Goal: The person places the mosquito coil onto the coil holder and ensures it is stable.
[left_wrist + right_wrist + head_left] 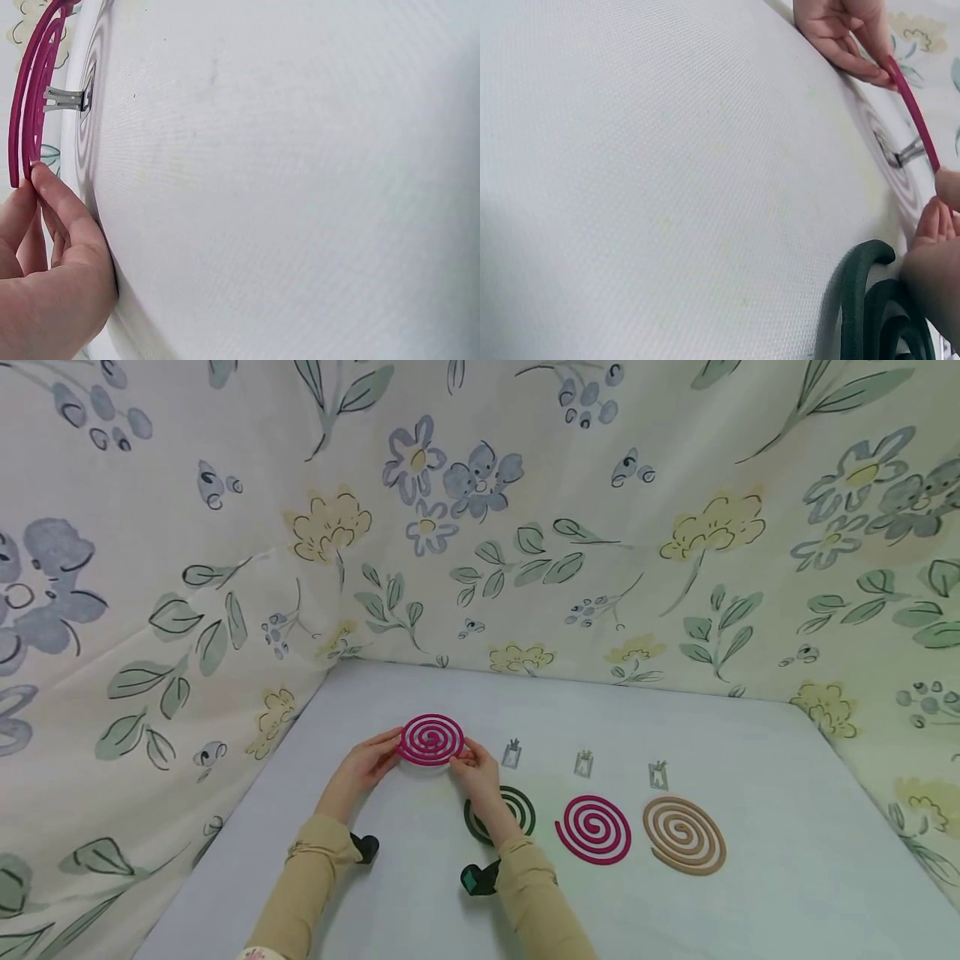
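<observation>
Fingers of both hands pinch the rim of a pink spiral coil (pixel 431 739) – the left hand (pixel 365 766) at its left edge, the right hand (pixel 476 773) at its right edge. The coil sits raised above the white tabletop (pixel 750 893) on a small metal stand (pixel 66 98), near the far left of the row. Just beside the right hand lies a dark green coil (pixel 517 806), then a second pink coil (pixel 594 828) and a tan coil (pixel 685 835). 3 metal stands (pixel 582 764) sit behind them.
</observation>
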Demonstrator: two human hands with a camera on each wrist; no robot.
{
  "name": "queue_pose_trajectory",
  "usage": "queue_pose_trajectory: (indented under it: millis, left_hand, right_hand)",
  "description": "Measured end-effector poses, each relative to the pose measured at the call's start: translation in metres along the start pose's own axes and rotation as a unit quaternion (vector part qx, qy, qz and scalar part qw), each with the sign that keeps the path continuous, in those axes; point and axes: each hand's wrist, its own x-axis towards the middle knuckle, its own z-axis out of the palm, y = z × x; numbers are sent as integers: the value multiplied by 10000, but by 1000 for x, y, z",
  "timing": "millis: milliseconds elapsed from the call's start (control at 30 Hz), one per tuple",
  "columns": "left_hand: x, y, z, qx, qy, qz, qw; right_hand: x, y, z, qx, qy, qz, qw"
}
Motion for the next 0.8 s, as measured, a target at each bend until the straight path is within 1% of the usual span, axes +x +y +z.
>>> queue_pose_trajectory:
  millis: [67,200,400,433,600,800]
  left_hand:
    - [0,1,0,75,7,-55,10000]
    - [1,3,1,242,168,-163,9994]
    - [-1,6,2,657,189,-221,9974]
    - [-1,6,1,680,149,-229,9973]
    - [0,6,2,626,182,-237,9976]
    - [-1,4,3,736,159,-153,9970]
  right_hand:
    - [-1,-2,0,-21,-11,-20,10000]
    - [-2,-5,-1,-57,-54,-28,10000]
    - [-3,-4,0,-62,-36,-50,10000]
    - [-2,-4,1,-73,-28,-66,9999]
    - [-2,-3,2,-174,33,-73,9998]
    - [-4,-5,0,-163,88,36,9998]
